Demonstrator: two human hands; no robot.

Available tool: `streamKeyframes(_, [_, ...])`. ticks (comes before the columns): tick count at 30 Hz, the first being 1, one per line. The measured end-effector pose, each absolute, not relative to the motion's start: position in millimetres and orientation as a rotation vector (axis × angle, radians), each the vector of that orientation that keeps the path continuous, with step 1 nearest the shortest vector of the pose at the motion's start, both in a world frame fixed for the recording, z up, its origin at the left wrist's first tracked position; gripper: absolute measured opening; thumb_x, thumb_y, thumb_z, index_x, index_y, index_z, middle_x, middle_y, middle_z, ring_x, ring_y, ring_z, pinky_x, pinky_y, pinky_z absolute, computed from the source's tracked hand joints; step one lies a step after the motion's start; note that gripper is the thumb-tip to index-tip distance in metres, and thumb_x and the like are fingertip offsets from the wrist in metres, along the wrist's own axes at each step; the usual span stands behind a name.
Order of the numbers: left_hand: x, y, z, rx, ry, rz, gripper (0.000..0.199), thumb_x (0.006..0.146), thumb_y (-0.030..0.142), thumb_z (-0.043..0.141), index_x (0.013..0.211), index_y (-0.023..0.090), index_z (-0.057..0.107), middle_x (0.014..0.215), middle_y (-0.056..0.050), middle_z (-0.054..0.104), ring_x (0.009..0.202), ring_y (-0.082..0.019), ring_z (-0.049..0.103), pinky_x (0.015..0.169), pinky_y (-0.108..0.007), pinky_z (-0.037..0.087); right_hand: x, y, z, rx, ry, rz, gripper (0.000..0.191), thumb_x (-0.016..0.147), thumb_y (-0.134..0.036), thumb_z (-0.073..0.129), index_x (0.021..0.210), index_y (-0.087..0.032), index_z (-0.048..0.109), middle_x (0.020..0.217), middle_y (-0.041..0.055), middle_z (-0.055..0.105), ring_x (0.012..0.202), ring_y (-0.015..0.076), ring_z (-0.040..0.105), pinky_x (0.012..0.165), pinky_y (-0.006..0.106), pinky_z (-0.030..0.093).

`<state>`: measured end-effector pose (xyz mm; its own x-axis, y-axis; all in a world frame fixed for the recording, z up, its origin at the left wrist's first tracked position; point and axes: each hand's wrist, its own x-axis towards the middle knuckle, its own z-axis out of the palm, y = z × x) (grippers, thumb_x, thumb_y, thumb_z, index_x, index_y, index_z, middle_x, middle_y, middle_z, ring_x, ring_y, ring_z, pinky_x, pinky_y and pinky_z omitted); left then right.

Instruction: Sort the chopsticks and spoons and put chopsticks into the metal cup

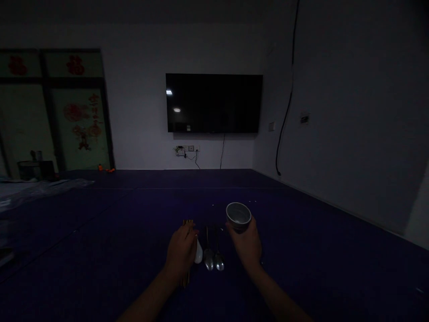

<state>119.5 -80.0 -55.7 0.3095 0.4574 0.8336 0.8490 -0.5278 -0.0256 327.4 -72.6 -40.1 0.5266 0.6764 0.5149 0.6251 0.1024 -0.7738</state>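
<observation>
Down and left of the cup [238, 214], nearest to us, the lower ends of a bunch of chopsticks [185, 280] poke out from under our left hand [181, 252]. Its fingers are bent over the bunch, but honestly we can't tell if they're gripping or just resting there. Tucked right beside that hand, still left of the cup, there's a white spoon [199, 252], partly covered by our fingers. Then between it and the cup, a bit closer to us than the cup, we've got two metal spoons, a left one [208, 260] and a right one [219, 262], lying side by side with their bowls toward us. As for the cup, it's upright with its mouth showing, and our right hand [248, 243] is wrapped around its side. All this is on or over a dark purple surface [301, 268], with a few pale specks just past the cup. Well off to the left of the cup we see some crumpled clear plastic [50, 190], and beyond that, small orange bits [110, 170]. Way past the cup to the right, a black cable [287, 112] hangs down the wall, and straight back past it there's a dark TV [214, 103].
</observation>
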Motion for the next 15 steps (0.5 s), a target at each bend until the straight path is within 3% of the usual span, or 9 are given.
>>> streamKeyframes(4, [113,-83,-48,-2.123,-1.610,-0.959,0.025,0.092,0.024,0.039,0.086,0.017,0.062,0.088,-0.007,0.065,0.083,-0.018,0.062,0.073,-0.030,0.047,339,-66,-42,-1.705,-1.139,0.103,0.077,0.072,-0.056,0.059,0.133,-0.013,0.039,0.126,0.0190,0.057,0.112,0.0327,0.057,0.085,0.040,0.044])
streamKeyframes(15, [103,-80,-38,-2.116,-2.146,-0.704,0.026,0.092,0.033,0.040,0.087,0.018,0.061,0.086,-0.005,0.069,0.079,-0.017,0.063,0.064,-0.025,0.038,341,-66,-42,-1.759,-1.231,0.117,0.075,0.072,-0.056,0.058,0.133,-0.016,0.040,0.124,0.0170,0.059,0.110,0.0324,0.059,0.083,0.039,0.046])
